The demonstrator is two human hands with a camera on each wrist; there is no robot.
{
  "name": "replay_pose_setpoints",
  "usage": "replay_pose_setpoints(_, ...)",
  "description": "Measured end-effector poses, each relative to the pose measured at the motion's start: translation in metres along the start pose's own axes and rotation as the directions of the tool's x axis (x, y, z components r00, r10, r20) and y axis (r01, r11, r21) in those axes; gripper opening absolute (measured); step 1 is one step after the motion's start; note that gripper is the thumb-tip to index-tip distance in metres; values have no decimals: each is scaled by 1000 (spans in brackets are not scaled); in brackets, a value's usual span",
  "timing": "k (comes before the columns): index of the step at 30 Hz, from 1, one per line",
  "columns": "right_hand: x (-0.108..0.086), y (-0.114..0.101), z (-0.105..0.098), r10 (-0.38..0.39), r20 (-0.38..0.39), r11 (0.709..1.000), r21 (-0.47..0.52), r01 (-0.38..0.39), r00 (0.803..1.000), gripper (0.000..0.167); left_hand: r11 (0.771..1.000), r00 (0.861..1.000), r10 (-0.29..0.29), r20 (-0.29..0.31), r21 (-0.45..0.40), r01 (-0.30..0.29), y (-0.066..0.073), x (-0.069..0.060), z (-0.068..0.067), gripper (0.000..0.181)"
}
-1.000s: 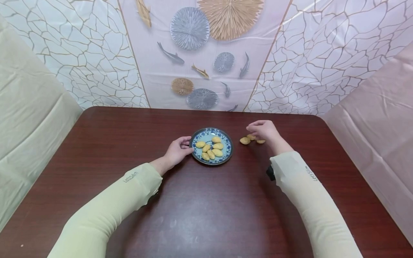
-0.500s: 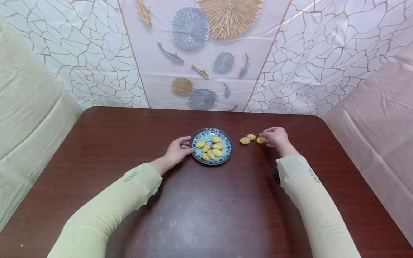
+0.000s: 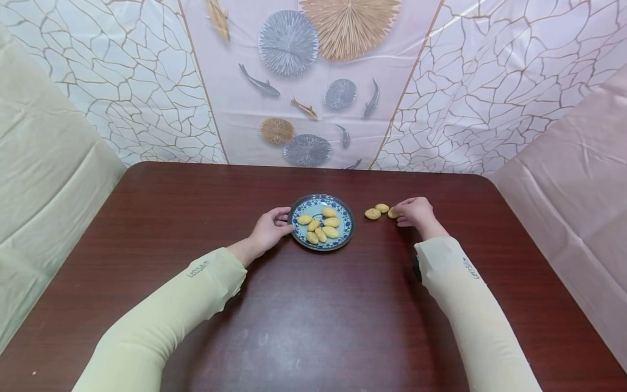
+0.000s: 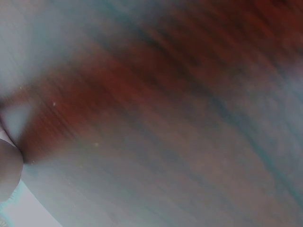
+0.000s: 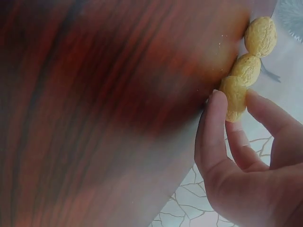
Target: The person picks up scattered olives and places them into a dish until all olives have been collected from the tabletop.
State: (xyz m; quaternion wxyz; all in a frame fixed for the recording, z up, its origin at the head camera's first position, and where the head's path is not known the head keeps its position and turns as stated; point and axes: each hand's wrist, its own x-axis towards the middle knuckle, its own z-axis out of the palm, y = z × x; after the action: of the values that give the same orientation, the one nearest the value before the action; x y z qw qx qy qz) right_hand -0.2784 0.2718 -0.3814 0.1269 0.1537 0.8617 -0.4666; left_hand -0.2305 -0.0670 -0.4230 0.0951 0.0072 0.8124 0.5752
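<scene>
A round blue-and-white patterned plate (image 3: 346,234) stands on the table with several small yellow, wrinkled oval pieces (image 3: 330,232) in it. My left hand (image 3: 266,231) holds the plate's left rim between thumb and fingers. To the right of the plate lie two more such pieces, the nearest to the plate being a yellow oval piece (image 3: 373,214). My right hand (image 3: 416,212) pinches a third yellow oval piece (image 5: 233,99) beside them, with thumb and fingertips on either side of it. The left wrist view shows mostly blurred tabletop, with a bit of the left hand (image 4: 9,170) at its edge.
The dark red-brown wooden table (image 3: 303,316) has rounded far corners. A patterned cloth backdrop (image 3: 303,109) stands behind it, with pale cloth walls (image 3: 44,179) on both sides.
My right hand has come down and to the right, then slightly back left, and now takes hold of the rightmost yellow oval piece. The left hand and plate stay in place.
</scene>
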Motion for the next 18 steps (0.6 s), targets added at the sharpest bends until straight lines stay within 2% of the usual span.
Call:
replay_pose_setpoints(5, 0, -2, 0, 16, 18, 998, 62, -17, 1000, 33, 1000, 1000, -6, 5, -1, 6, 0, 0, 0, 51)
replay_pose_setpoints(12, -5, -3, -3, 19, 87, 982, 186, -35, 996, 31, 1000, 1000, 4, -4, -4, -4, 0, 0, 1, 51)
replay_pose_setpoints(18, -7, -6, -5, 8, 103, 979, 201, -28, 995, 31, 1000, 1000, 1, -7, 2, -1, -1, 1, 1, 51)
